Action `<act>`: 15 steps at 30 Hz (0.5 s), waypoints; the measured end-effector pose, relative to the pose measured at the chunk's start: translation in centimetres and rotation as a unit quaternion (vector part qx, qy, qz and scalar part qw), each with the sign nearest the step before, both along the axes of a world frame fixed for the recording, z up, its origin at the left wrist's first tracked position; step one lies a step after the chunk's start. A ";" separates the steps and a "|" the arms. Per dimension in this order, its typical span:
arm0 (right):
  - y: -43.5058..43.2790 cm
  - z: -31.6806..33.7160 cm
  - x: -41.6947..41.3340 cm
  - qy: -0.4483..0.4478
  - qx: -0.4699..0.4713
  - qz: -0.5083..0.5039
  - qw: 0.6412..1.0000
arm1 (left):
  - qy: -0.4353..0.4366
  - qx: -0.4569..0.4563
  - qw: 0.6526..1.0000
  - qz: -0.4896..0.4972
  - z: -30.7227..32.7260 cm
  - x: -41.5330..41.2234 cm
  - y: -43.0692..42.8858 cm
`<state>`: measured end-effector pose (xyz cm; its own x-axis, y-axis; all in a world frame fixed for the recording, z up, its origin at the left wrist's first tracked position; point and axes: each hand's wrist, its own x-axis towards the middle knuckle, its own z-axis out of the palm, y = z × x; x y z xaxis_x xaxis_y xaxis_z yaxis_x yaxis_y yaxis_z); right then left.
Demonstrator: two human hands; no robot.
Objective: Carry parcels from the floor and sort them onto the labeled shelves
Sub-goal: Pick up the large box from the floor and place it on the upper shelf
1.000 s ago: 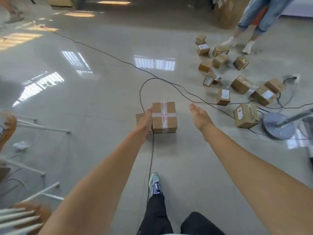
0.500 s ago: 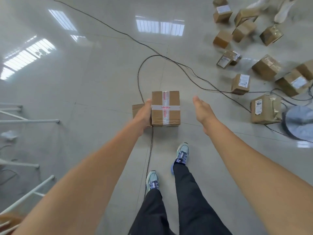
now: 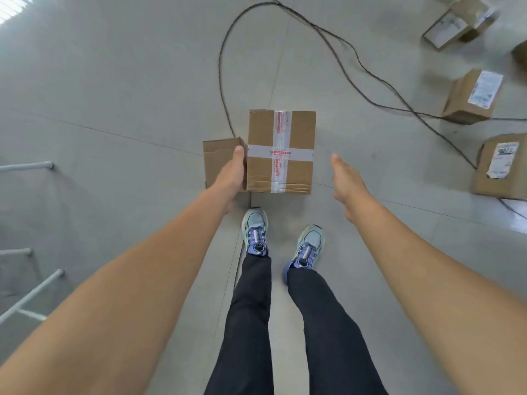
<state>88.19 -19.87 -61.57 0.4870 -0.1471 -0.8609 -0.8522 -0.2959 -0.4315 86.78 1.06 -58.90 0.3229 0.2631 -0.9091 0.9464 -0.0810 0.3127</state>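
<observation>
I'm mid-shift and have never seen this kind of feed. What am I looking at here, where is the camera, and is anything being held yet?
There is no machine: a person wears one wide-angle camera on the head, looking down at their own arms, legs and shoes. The left hand is at the left side of a taped box on the floor, in front of a smaller box beside it; whether it touches is unclear. The right hand is open, apart from the box's right side. Nothing looks lifted yet. A black cable loops behind, and labelled parcels lie to the right.
</observation>
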 end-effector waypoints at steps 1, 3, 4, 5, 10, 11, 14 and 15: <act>0.1 -2.1 0.4 0.002 -0.001 -0.007 1.000 | 0.005 0.000 1.000 0.001 -2.0 0.7 0.2; 0.5 -6.2 1.3 0.007 0.001 -0.019 1.000 | 0.014 0.004 1.000 -0.001 -6.0 1.9 0.7; 0.6 -8.2 1.7 0.009 0.002 -0.028 1.000 | 0.014 0.004 1.000 -0.001 -7.9 2.5 0.8; 0.7 -10.2 2.1 0.011 0.000 -0.034 0.999 | 0.017 0.002 1.000 -0.004 -9.7 3.1 0.8; 1.4 -19.3 4.0 0.023 -0.011 -0.039 0.999 | 0.040 0.013 0.999 -0.016 -18.8 5.6 1.7; 1.5 -20.8 4.4 0.022 -0.008 -0.039 0.999 | 0.041 0.011 0.999 -0.009 -20.7 6.0 2.0; 1.7 -24.6 5.6 0.032 -0.016 -0.047 0.998 | 0.037 0.003 0.999 0.015 -25.8 6.6 2.8; 1.6 -25.8 5.9 0.038 -0.014 -0.049 0.998 | 0.040 0.000 0.999 0.028 -27.4 6.7 2.9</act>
<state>94.10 -18.28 -87.35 0.4019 -0.2151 -0.8901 -0.9077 -0.2214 -0.3563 93.43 3.98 -86.35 0.2339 0.2782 -0.9316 0.9714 -0.0271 0.2358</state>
